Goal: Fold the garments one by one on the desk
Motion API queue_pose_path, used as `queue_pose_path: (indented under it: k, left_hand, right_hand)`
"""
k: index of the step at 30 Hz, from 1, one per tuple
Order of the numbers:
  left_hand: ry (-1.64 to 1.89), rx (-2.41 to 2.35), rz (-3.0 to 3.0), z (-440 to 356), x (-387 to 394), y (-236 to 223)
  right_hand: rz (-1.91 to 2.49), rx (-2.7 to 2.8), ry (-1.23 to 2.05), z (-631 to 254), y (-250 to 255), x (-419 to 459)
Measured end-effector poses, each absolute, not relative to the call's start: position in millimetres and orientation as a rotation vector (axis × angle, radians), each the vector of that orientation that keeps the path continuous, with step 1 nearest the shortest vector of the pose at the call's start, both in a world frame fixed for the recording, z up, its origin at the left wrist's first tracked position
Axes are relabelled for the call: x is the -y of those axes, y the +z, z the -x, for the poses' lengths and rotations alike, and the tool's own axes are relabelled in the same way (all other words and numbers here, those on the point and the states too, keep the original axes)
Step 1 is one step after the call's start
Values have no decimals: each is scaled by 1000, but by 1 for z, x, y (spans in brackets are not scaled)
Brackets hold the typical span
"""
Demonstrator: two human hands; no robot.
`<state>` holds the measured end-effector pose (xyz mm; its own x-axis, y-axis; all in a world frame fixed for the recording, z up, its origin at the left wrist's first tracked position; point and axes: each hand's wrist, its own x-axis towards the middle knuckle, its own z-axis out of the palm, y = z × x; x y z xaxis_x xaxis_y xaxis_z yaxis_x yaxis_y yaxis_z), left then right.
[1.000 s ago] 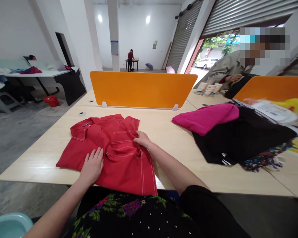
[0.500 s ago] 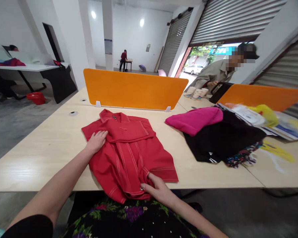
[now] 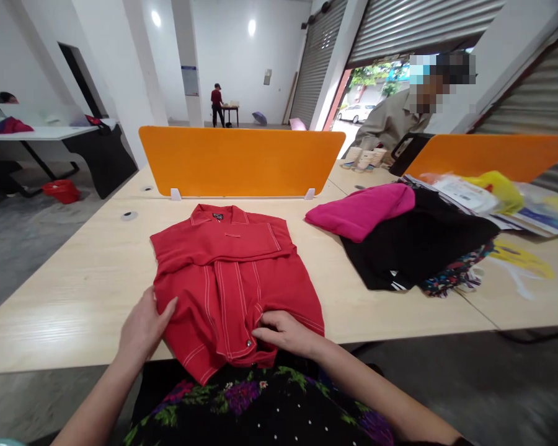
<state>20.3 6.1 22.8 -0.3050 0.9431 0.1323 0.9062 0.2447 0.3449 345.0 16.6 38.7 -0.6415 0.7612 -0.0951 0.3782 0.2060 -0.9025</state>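
A red shirt with white stitching lies on the table, collar toward the far side and its upper part folded over. Its lower hem hangs slightly past the near edge. My left hand is at the shirt's left side, thumb over the cloth and fingers around the edge, partly hidden. Near the hem, my right hand pinches a fold of the shirt beside a metal snap.
On the right lies a pile with a magenta cloth and a black garment. An orange divider stands behind the shirt. Paper cups and plastic bags sit farther right. A person leans in at the back right.
My left hand has moved from the shirt's upper left part down to its lower left side. My right hand stays at the hem fold. The shirt's collar and front lie flatter.
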Motion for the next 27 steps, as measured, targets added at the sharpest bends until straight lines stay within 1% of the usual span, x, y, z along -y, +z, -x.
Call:
queue_pose_path:
  k: [2, 4, 6, 7, 9, 10, 11, 12, 14, 15, 17, 20, 22, 25, 27]
  left_hand:
    - [733, -2198, -1666, -22, -3, 18]
    - [993, -2018, -1573, -16, -3, 17]
    - [1171, -2004, -1475, -1, -4, 24]
    - [1171, -2092, -1457, 9, -4, 29]
    - [1013, -2368, -1537, 29, 0, 39]
    - [909, -2479, -1640, 36, 3, 42]
    - [840, -2539, -1768, 41, 6, 44]
    - [817, -2543, -1906, 42, 9, 44]
    - [817, -2410, -2186, 36, 15, 37]
    - [770, -2312, -2307, 30, 17, 30]
    - [565, -2154, -2465, 17, 20, 16]
    - [265, -2125, -2510, 5, 22, -3]
    - [190, -2152, -2501, 3, 22, -8]
    - [170, -2136, -2516, 4, 18, -4]
    - [188, -2079, -2557, 3, 11, 5]
  right_hand:
    - [1026, 2069, 1364, -333, 37, -14]
    - [977, 2013, 1412, -329, 40, -11]
    - [924, 1965, 1580, -335, 47, -9]
    - [899, 1953, 1692, -340, 50, -8]
    - [895, 1918, 1827, -355, 58, -7]
    - [934, 1896, 1793, -363, 60, -8]
    - [998, 1878, 1675, -370, 62, -9]
    - [1072, 1864, 1481, -376, 63, -10]
    - [1180, 1903, 1039, -382, 61, -12]
    - [1200, 1991, 868, -382, 58, -12]
    - [1205, 2248, 652, -381, 51, -11]
    - [1268, 2519, 500, -384, 45, -5]
    - [1275, 2534, 553, -397, 49, -3]
    - [1181, 2431, 954, -420, 62, -15]
    - [1217, 2229, 1069, -425, 68, -36]
